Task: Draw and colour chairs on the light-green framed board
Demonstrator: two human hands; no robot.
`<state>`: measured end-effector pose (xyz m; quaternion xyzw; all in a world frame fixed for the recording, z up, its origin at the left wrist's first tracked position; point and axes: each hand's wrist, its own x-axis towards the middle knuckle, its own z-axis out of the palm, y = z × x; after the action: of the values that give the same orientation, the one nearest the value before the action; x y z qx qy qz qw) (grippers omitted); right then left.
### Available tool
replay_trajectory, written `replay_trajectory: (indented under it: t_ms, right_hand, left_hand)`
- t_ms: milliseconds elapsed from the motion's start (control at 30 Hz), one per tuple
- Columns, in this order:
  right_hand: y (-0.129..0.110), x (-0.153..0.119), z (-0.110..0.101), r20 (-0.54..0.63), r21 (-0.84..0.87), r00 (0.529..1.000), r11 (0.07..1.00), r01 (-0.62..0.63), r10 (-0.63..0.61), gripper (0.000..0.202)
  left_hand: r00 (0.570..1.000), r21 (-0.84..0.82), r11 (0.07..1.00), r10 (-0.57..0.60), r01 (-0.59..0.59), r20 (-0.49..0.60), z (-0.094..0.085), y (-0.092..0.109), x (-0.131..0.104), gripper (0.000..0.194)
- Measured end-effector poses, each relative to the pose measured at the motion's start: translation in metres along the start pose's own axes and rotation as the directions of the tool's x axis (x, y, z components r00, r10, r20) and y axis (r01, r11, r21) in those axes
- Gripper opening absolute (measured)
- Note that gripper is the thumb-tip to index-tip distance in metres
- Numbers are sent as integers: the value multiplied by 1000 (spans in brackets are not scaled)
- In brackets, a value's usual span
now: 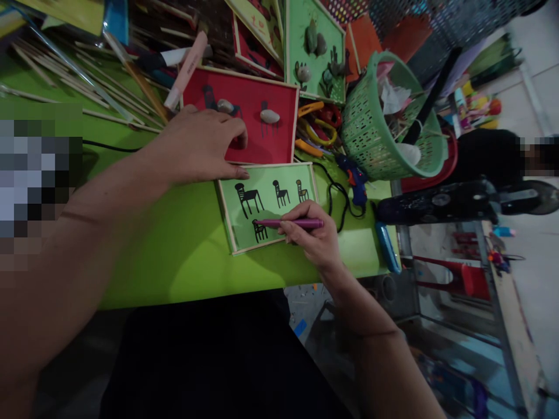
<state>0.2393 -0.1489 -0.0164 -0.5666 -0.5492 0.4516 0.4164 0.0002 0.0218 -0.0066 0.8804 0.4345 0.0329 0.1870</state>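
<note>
A green card [266, 174] with a thin wooden frame lies on the green table, bearing several drawn chairs. My right hand [312, 233] pinches a purple pen [301, 223], its tip at the lowest chair drawing. Fingers spread, my left hand [209, 142] rests over a red framed card [279, 148], its thumb at the green card's top edge; nothing shows in its grasp. Two pale stones [269, 116] sit on the red card beside dark chair drawings.
A green basket [371, 122] with scraps stands at the right, near scissors [323, 132] and a blue glue gun [357, 186]. Wooden sticks [87, 73] and another green framed card [314, 75] lie behind. The table's front edge is near my lap.
</note>
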Motion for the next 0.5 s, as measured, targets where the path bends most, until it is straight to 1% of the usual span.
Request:
replay_trajectory:
  t_ms: [200,333,400,500]
  right_hand:
    - [1,0,0,-36,-2,999,1000,12,-12,30]
    - [3,0,-1,-7,-38,1000,999,11,-12,29]
    - [3,-1,-2,-5,-47,1000,999,12,-12,29]
    - [2,0,-1,-25,-24,1000,1000,0,0,29]
  left_hand:
    - [999,42,999,9,-7,-34,1,0,1,59]
    - [998,66,998,26,-22,-49,3,-3,3,61]
    - [998,57,998,29,-26,-52,5,-6,4,64]
    - [999,-8,1000,19,-19,-36,8,-10,5,69]
